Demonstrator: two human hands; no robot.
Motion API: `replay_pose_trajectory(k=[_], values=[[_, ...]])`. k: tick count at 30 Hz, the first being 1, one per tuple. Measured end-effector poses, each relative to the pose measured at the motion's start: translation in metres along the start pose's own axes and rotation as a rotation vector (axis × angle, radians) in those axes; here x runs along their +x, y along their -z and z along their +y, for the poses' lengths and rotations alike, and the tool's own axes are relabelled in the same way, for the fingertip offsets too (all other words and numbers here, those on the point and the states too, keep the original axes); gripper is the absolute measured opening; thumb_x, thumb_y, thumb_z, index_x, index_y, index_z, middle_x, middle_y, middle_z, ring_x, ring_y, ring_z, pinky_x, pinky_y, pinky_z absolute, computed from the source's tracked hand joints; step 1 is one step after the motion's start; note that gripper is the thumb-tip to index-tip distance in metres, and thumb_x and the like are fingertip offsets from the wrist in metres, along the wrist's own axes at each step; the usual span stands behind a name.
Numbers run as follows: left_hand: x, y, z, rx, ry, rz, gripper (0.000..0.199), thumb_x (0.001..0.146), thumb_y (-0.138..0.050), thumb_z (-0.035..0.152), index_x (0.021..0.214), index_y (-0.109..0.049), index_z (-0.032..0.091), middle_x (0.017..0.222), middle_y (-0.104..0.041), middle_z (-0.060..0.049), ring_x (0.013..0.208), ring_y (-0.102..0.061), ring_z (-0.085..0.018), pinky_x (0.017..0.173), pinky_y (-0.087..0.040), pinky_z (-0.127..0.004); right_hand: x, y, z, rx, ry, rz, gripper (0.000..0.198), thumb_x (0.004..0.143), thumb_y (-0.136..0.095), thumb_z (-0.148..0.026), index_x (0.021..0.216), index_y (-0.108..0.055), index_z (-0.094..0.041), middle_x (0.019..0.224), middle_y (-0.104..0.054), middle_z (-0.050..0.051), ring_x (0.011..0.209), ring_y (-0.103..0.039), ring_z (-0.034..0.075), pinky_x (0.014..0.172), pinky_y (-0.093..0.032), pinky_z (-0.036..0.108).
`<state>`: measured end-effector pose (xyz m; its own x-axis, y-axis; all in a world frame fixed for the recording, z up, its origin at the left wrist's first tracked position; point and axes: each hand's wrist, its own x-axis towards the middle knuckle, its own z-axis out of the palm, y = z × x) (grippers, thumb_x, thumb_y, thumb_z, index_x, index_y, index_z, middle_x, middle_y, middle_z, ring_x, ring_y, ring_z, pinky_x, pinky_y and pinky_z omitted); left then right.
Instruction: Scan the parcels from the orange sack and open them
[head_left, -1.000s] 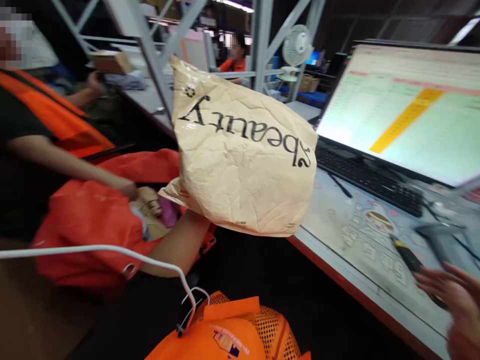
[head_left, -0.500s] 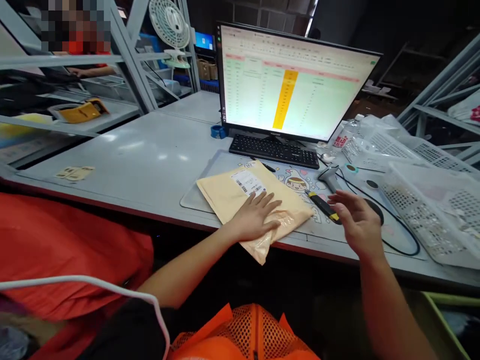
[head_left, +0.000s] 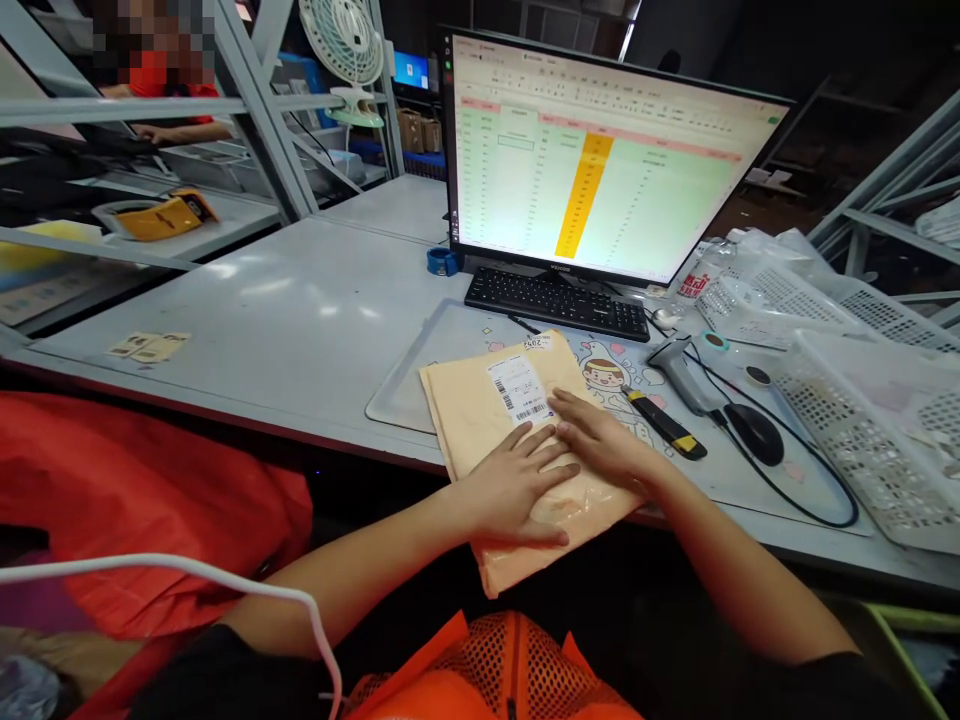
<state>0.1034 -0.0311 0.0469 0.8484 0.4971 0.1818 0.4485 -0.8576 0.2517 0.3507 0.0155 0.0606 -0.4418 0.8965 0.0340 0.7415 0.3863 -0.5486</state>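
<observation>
One left hand (head_left: pixel 510 490) lies flat, fingers apart, on a tan mailing envelope (head_left: pixel 472 415), which rests on the desk mat (head_left: pixel 405 375), its near corner hanging past the counter (head_left: pixel 255 330). The envelope seems light, soft and somewhat slippery, so its side edges probably give the better hold. The right hand (head_left: pixel 604 438) also lies on it, fingers nearly together, clamped on nothing.

Left hand (head_left: pixel 514 488) and right hand (head_left: pixel 601 440) lie palm down, close together
</observation>
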Motion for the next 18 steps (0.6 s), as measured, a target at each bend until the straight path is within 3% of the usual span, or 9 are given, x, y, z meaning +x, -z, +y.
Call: replay_pose_trajectory(k=[2,5,6,8,11,15,18], values=[[0.009,0.005,0.01,0.024,0.048,-0.009,0.088,0.095,-0.054,0.085,0.153,-0.06,0.019,0.166,-0.048,-0.016,0.16,-0.035,-0.041,0.133,-0.02,-0.056,-0.007,0.032,0.021,-0.098,-0.087,0.216,0.056,0.105,-0.049,-0.049,0.152,-0.063,-0.021,0.157,-0.061,0.014,0.146,-0.056,0.032,0.125,-0.041,0.052],[0.027,-0.004,0.03,0.108,0.073,-0.001,0.095,0.095,-0.053,0.085,0.154,-0.057,0.011,0.166,-0.047,-0.021,0.158,-0.039,-0.041,0.132,-0.024,-0.053,-0.017,0.083,0.067,-0.354,-0.424,0.524,0.058,0.1,-0.055,-0.043,0.148,-0.063,-0.011,0.146,-0.066,0.021,0.136,-0.062,0.037,0.118,-0.047,0.052],[0.033,-0.011,0.036,0.139,0.068,-0.001,0.096,0.095,-0.056,0.083,0.157,-0.053,0.009,0.167,-0.045,-0.022,0.158,-0.038,-0.041,0.132,-0.025,-0.054,-0.018,0.095,0.081,-0.425,-0.555,0.539,0.062,0.098,-0.058,-0.043,0.148,-0.061,-0.007,0.146,-0.065,0.024,0.136,-0.061,0.04,0.116,-0.047,0.053],[0.042,-0.027,0.044,0.191,0.065,-0.004,0.092,0.098,-0.063,0.074,0.161,-0.048,0.008,0.168,-0.042,-0.023,0.158,-0.038,-0.042,0.131,-0.025,-0.056,-0.016,0.108,0.104,-0.502,-0.752,0.443,0.068,0.095,-0.063,-0.042,0.15,-0.058,-0.002,0.143,-0.065,0.03,0.134,-0.062,0.043,0.112,-0.049,0.053],[0.048,-0.045,0.048,0.231,0.071,0.01,0.078,0.103,-0.062,0.058,0.16,-0.048,0.006,0.167,-0.044,-0.025,0.156,-0.042,-0.042,0.131,-0.026,-0.057,0.0,0.105,0.115,-0.502,-0.89,0.309,0.065,0.094,-0.067,-0.036,0.148,-0.057,-0.001,0.135,-0.067,0.032,0.129,-0.065,0.042,0.106,-0.052,0.05],[0.045,-0.046,0.046,0.23,0.072,0.031,0.074,0.104,-0.06,0.055,0.16,-0.05,0.007,0.166,-0.044,-0.024,0.155,-0.043,-0.041,0.131,-0.028,-0.056,0.02,0.102,0.102,-0.464,-0.991,0.325,0.051,0.091,-0.067,-0.025,0.135,-0.065,0.001,0.126,-0.069,0.033,0.123,-0.068,0.042,0.101,-0.055,0.05],[0.043,-0.043,0.047,0.223,0.068,0.035,0.075,0.104,-0.06,0.057,0.159,-0.05,0.007,0.166,-0.045,-0.024,0.156,-0.043,-0.041,0.13,-0.028,-0.056,0.009,0.123,0.082,-0.305,-0.889,0.321,0.036,0.09,-0.072,-0.035,0.108,-0.075,-0.004,0.092,-0.074,0.022,0.085,-0.076,0.032,0.076,-0.061,0.042]])
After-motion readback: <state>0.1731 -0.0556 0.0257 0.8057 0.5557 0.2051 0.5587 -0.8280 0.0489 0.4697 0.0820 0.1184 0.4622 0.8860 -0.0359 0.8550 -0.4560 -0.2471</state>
